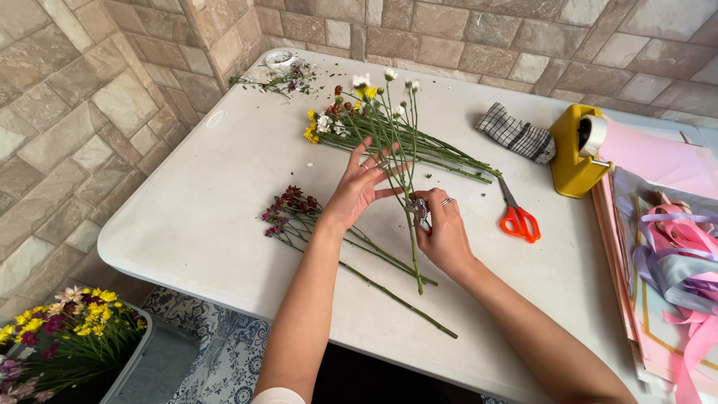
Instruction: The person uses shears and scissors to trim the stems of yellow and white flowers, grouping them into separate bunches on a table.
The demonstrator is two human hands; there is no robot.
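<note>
Long green flower stems (410,224), white-budded; right hand (443,228) fingers grip them, left hand (359,185) fingers spread.

Bare forearms; silver ring (446,201) on the right hand (446,232).

I see bright, even daylight over the white rectangular plastic desk (224,187), which shows a mild sheen but no harsh glare. Shadows under my forearms are soft and short. Focus is sharp throughout; the stone-tile wall lines bow slightly toward the edges.
</note>
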